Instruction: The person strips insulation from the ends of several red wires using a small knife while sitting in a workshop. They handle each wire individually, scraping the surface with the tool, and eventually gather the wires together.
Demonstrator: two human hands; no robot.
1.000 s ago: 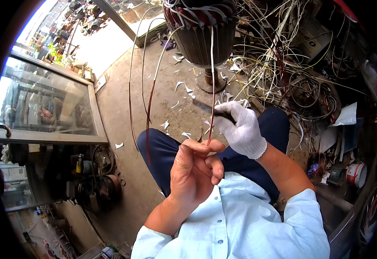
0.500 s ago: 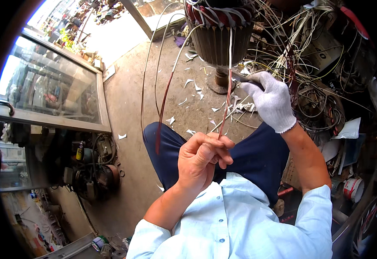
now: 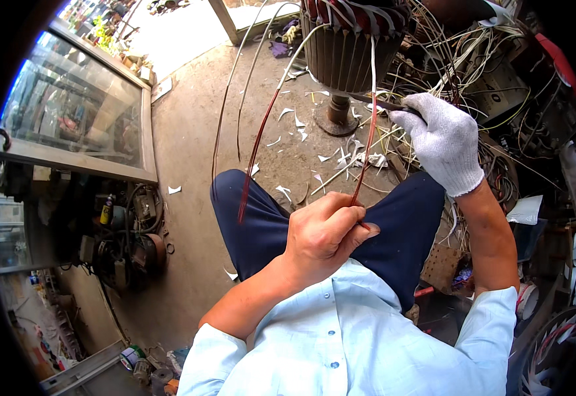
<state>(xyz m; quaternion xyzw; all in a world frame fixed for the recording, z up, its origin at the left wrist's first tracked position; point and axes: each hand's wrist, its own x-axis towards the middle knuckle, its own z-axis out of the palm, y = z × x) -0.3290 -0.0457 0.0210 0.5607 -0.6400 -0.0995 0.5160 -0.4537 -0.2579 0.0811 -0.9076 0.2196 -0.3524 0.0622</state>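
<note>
- Your left hand (image 3: 324,231), bare, is clenched near your lap; its fingers pinch the near end of a red wire (image 3: 365,148).
- The wire runs taut from that pinch up and away to the stator (image 3: 351,46), the ribbed dark cylinder standing at the far centre on a short foot.
- Your right hand (image 3: 441,138), in a white glove, is closed round a thin dark tool (image 3: 384,104) whose tip meets the wire just below the stator. The kind of tool cannot be told.
- Two more leads (image 3: 261,125) hang from the stator to the left, white-sleeved far up and bare red at their near ends, ending over your left knee; neither hand touches them.
- Judged progress: the stator top shows wound red coils, so winding looks done. Work on the leads looks part way through: one lead is in hand, and the two at left lie free.
- Surface: a bare concrete floor (image 3: 189,152), stained, strewn with white scraps (image 3: 341,158) round the stator foot.
- You sit with blue-trousered knees (image 3: 248,211) spread, the floor between them.
- Room, right: a dense tangle of loose wires (image 3: 486,66) and parts, well apart from your left hand but just behind your right.
- Room, left: a glass-fronted cabinet (image 3: 77,112); near it, dark motor parts (image 3: 136,231) on the floor.
- Far left: a bright doorway to the outside.
</note>
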